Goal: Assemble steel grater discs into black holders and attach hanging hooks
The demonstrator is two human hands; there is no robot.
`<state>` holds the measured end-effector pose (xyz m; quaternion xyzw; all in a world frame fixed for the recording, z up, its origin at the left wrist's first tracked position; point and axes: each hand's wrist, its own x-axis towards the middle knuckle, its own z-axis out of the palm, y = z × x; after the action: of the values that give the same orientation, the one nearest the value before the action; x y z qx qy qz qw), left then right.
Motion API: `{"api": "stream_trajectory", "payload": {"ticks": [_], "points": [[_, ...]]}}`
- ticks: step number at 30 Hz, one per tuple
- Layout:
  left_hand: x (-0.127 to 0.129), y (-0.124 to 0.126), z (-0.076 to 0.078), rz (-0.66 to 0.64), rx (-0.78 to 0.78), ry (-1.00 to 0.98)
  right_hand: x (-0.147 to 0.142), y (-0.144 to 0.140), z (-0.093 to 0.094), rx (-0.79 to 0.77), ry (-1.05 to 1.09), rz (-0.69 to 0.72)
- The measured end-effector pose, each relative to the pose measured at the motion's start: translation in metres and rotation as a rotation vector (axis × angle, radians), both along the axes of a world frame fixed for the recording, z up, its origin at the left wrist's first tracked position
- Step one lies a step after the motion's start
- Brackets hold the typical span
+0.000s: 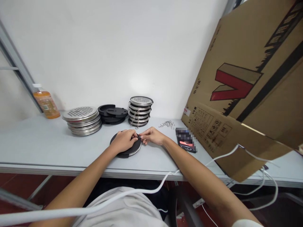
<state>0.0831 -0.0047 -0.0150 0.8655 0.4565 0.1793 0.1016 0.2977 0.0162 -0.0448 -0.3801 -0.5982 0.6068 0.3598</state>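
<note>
A black round disc with a silver metal rim (134,149) lies flat on the table in front of me. My left hand (126,140) rests over its top, with the fingers curled and gripping the disc near its right side. At that right edge my right hand (151,136) pinches a small metal piece between thumb and fingers; its exact shape is mostly hidden by the fingertips. Behind my right hand, a loose heap of small metal hooks (167,124) lies on the table. Beyond the disc stands a stack of rimmed discs (141,101) with metal hooks hanging from their front edges.
A stack of perforated metal plates (81,114) stands left, beside several black plastic covers (115,113). An orange bottle (46,102) is at the far left. To the right are a phone (186,140) and a large cardboard box (236,94). A white cable (132,191) crosses before me.
</note>
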Motion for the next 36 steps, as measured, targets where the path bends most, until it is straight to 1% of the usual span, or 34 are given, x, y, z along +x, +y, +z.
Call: {"api": "stream_trajectory", "payload": {"ticks": [3, 8, 16, 24, 29, 36], "points": [[0.0, 0.0, -0.001, 0.009, -0.005, -0.001, -0.001, 0.0, -0.002, 0.006, -0.008, -0.012], [0.001, -0.001, -0.002, 0.011, -0.003, 0.011, -0.003, -0.005, -0.004, 0.067, -0.028, -0.041], [0.001, 0.002, -0.001, 0.005, -0.022, 0.01, -0.005, -0.009, -0.003, 0.145, -0.088, -0.049], [0.005, -0.002, 0.0, 0.04, -0.022, 0.048, -0.007, -0.008, -0.005, 0.129, -0.093, -0.085], [0.008, -0.003, 0.001, 0.062, -0.025, 0.056, -0.01, -0.014, -0.005, 0.145, -0.124, -0.129], [0.009, -0.003, 0.0, 0.065, -0.019, 0.053, -0.012, -0.02, -0.005, 0.161, -0.132, -0.149]]}}
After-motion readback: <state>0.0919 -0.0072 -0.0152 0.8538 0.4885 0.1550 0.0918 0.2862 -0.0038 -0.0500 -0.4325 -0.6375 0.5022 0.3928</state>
